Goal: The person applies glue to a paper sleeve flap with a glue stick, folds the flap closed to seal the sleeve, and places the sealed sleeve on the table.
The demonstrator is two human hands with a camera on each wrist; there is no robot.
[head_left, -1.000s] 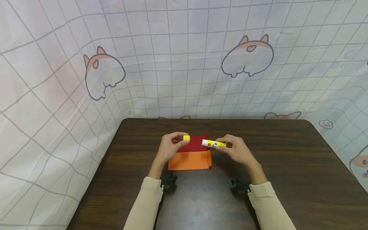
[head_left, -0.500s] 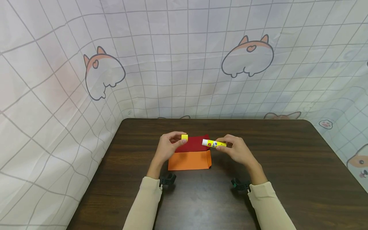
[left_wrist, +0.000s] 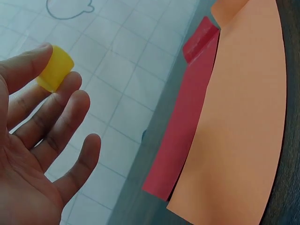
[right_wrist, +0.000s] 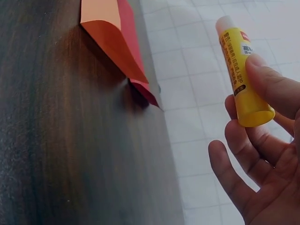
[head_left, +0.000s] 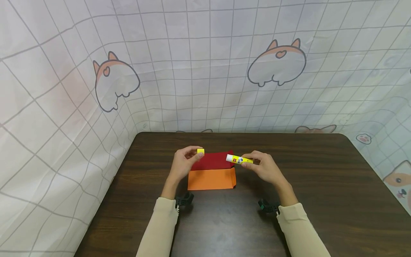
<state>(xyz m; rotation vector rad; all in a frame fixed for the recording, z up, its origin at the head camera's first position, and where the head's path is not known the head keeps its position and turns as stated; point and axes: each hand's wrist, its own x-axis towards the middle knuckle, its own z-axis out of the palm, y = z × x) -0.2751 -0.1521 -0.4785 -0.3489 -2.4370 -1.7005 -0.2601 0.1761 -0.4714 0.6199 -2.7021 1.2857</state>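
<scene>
Left hand (head_left: 181, 164) and yellow cap (head_left: 200, 152): we see both a little farther left than in the earlier frames, while the right hand (head_left: 264, 167) and glue stick (head_left: 239, 160) look almost unmoved
Patterned cloth (head_left: 74, 150): we find it to the left of and behind the dark tabletop (head_left: 135, 200), printed with a grid and cartoon animals
Left grip: thumb and fingertips pinch the cap, closed down to its width, the little finger standing away from it
Orange paper (head_left: 210, 179): we have it on the tabletop, a folded strip at its right end
Red paper (head_left: 213, 161): just beyond the orange one, partly hidden by the left hand in the head view
Glue stick: held in the air, yellow, its white end pointing left towards the cap, apart from it
Right grip: thumb and fingers close on the yellow barrel
Right sleeve (head_left: 303, 228): pale, reaching the wrist
</scene>
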